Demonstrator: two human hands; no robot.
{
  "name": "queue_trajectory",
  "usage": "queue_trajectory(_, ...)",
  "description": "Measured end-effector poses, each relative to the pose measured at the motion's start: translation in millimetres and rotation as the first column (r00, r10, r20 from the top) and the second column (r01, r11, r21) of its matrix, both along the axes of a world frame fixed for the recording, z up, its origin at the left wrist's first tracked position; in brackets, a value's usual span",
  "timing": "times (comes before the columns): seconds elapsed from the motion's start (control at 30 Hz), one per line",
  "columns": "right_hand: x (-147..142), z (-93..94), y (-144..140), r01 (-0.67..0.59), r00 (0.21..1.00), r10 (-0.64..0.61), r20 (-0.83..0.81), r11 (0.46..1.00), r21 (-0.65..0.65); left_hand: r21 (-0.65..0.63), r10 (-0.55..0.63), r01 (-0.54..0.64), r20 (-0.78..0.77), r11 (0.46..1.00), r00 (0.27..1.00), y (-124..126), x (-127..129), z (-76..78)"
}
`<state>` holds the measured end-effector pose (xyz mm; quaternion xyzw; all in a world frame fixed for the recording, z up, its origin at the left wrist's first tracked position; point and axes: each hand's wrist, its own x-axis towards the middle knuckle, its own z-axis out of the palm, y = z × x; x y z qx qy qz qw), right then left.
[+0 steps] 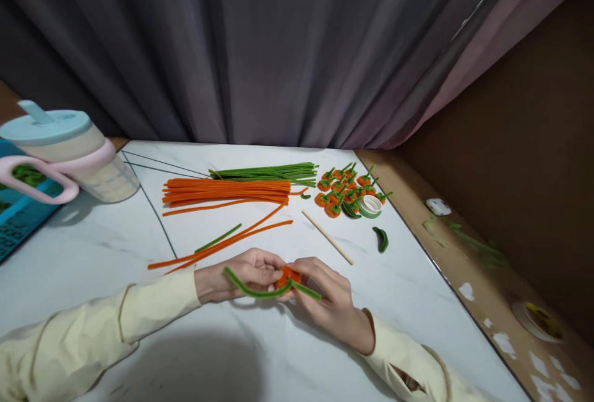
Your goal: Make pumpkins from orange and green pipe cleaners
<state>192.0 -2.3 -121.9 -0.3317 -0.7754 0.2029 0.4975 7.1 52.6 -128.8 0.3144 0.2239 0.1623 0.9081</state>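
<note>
Nearest, two cream sleeves reach in over the white marble-patterned bench (93, 253), and the hands meet just near of its middle. The left hand (241, 275) and the right hand (325, 297) both pinch a small orange pipe-cleaner coil (288, 275) between them, the fingers (269, 266) of each hand closed narrowly around it, held just above the bench. A green pipe cleaner (253, 290) runs through the coil, one end curving out left past the left hand, the other poking out right over the right hand. Just beyond the hands a few loose orange stems (223, 244) and one green stem (218, 238) lie slanted on the bench, and to their right a thin wooden stick (327, 237) lies at an angle. A short bent green piece (382, 239) lies apart on the right. Farther off lies a bundle of orange pipe cleaners (227, 192), with a bundle of green pipe cleaners (269, 173) touching its far side. Right of them sits a cluster of finished orange coils with green stems (346, 188), and a roll of green tape (370, 206) rests at its near right edge. At the far left a tumbler with a blue lid (55, 136) and pink handle stands close to the camera. A grey curtain (278, 49) hangs behind.
</note>
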Motion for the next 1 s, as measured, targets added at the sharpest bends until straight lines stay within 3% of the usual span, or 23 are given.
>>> queue_trajectory(0.13,-0.4,0.6,1.1,0.013,1.0,-0.013,0.004,1.0,0.008,0.112,0.078,-0.072,-0.047,0.991,0.996,-5.7,4.0,3.6)
queue_trajectory(0.27,0.8,0.0,2.0,-0.008,1.0,0.007,0.024,0.999,0.034,0.255,0.102,-0.066,-0.13,0.965,0.986,-6.5,2.4,3.8)
queue_trajectory(0.57,2.8,-2.0,1.2,-0.055,0.997,0.053,0.054,0.998,0.043,0.327,-0.071,0.109,-0.127,0.939,0.989,-5.5,-4.6,16.2)
queue_trajectory(0.73,2.6,-3.4,1.9,-0.056,0.998,0.056,0.022,0.998,-0.019,0.292,-0.046,0.074,-0.102,0.954,0.994,-6.7,-1.1,15.4)
queue_trajectory(0.9,2.1,-2.1,5.3,-0.087,0.996,0.084,-0.039,0.992,-0.089,0.132,0.004,0.008,-0.087,0.991,0.996,-2.8,-2.2,18.2)
queue_trajectory(1.0,2.3,-0.1,5.6,-0.127,0.992,0.124,-0.032,0.986,-0.108,0.12,-0.051,0.056,-0.047,0.991,0.998,-1.4,-2.8,19.7)
